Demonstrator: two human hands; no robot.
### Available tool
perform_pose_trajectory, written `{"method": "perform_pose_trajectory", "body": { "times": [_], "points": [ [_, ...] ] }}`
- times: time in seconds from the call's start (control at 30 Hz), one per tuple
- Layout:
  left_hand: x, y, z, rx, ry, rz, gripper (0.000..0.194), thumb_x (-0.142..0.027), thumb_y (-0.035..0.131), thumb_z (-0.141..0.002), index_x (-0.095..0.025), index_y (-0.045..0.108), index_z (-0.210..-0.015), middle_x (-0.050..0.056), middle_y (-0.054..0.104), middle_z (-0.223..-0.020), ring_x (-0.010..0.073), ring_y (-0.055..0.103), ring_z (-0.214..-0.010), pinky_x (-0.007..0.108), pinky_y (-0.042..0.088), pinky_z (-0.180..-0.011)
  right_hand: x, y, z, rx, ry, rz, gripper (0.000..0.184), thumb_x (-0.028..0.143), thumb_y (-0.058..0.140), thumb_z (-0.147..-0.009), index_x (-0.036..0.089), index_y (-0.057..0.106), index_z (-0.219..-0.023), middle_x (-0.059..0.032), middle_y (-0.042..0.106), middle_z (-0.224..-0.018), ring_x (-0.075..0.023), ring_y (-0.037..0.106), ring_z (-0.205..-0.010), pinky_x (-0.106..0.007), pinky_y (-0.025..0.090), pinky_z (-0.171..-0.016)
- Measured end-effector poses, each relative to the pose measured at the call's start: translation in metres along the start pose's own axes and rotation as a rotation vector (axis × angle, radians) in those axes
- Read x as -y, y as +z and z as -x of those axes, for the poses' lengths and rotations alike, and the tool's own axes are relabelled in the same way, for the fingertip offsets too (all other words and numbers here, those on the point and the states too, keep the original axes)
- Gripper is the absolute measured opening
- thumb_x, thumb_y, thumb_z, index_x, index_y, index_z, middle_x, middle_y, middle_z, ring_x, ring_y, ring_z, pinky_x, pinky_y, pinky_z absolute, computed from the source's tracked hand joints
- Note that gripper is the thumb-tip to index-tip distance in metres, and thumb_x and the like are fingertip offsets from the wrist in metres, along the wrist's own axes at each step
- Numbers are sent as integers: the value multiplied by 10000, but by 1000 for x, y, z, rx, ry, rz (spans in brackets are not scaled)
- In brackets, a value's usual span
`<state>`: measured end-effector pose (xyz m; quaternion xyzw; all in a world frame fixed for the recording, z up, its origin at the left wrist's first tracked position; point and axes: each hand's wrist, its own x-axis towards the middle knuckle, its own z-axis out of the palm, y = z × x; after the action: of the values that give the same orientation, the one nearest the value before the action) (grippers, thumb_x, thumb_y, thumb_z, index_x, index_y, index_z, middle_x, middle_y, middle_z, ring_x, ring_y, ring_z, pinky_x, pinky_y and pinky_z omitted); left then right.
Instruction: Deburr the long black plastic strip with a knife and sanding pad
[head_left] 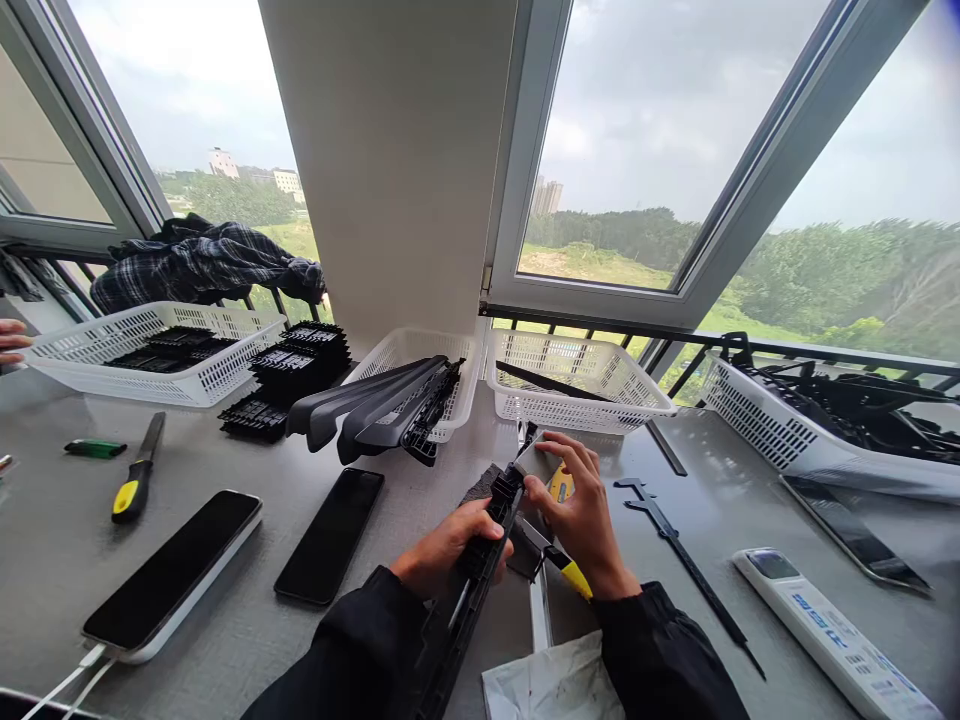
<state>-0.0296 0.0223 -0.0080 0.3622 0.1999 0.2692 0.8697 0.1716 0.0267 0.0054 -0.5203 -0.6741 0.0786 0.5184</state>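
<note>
My left hand (pixel 448 547) is wrapped round a long black plastic strip (pixel 471 590) that runs from my lap up over the grey table (pixel 247 620). My right hand (pixel 581 510) is closed on a yellow-handled tool (pixel 564 568), its fingertips pressed at the strip's upper end (pixel 517 470), where a small grey piece sits. Both sleeves are black. A dark pad lies under the strip's end.
White baskets stand at the back: one with black parts (pixel 150 350), one with long black strips (pixel 420 385), one nearly bare (pixel 577 385), one at right (pixel 780 420). Two phones (pixel 176 565) (pixel 330 535), a yellow-handled knife (pixel 139 470), a caliper (pixel 679 550), a remote (pixel 832 630). Another person's hand (pixel 11 340) at left edge.
</note>
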Motion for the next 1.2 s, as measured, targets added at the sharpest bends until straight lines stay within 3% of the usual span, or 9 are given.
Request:
{"method": "perform_pose_trajectory", "body": {
  "times": [0.17, 0.3, 0.47, 0.7, 0.9, 1.07, 1.2],
  "points": [
    [2, -4, -1, -76, 33, -14, 390, -330, 725, -692, -209, 511, -995, -78, 523, -567, 81, 349, -437, 245, 240, -509, 2, 4, 3, 71, -45, -38, 297, 328, 709, -901, 284, 720, -1195, -84, 669, -1385, -351, 540, -1288, -574, 446, -1110],
    [6, -7, -5, -84, 25, -111, 446, -341, 748, -663, -199, 527, -1023, -62, 561, -586, 84, 379, -450, 234, 238, -499, -1, 2, 1, 2, 21, -17, 284, 441, 733, -940, 280, 750, -1173, -94, 673, -1359, -357, 552, -1254, -570, 458, -1075],
    [11, -12, -7, -132, 51, -92, 413, -355, 705, -665, -207, 521, -1004, -53, 568, -589, 100, 393, -460, 243, 273, -504, -2, 1, 1, 84, -19, -62, 290, 488, 741, -954, 303, 772, -1175, -82, 666, -1387, -349, 547, -1290, -540, 468, -1079],
    [0, -4, -1, -54, 12, -249, 717, -372, 700, -720, -121, 580, -1381, -48, 574, -640, 110, 379, -519, 250, 274, -544, -6, 5, 0, -62, 133, 7, 414, 633, 701, -950, 273, 751, -1148, -99, 672, -1321, -349, 574, -1243, -548, 425, -1085],
    [-2, 14, 2, -93, 38, -347, 607, -312, 721, -700, -138, 649, -1277, -46, 568, -729, 114, 401, -619, 253, 299, -594, -1, 16, 7, -54, 250, -6, 537, 734, 713, -874, 253, 631, -1097, -83, 661, -1189, -333, 587, -1156, -473, 449, -1012],
    [-4, 18, 5, -61, 39, -317, 790, -392, 713, -756, -118, 557, -1480, -33, 580, -717, 127, 382, -595, 259, 280, -570, -16, 8, 2, -57, 402, 41, 561, 778, 675, -824, 256, 585, -1007, -77, 654, -1089, -343, 581, -1067, -469, 429, -966],
    [-6, 17, 8, -71, 68, -305, 814, -373, 689, -765, -125, 534, -1526, -56, 524, -674, 117, 341, -565, 255, 274, -570, -17, 1, -2, -140, 428, 34, 586, 791, 658, -819, 248, 600, -1032, -90, 649, -1109, -350, 560, -1086, -470, 415, -974]
  ]
}}
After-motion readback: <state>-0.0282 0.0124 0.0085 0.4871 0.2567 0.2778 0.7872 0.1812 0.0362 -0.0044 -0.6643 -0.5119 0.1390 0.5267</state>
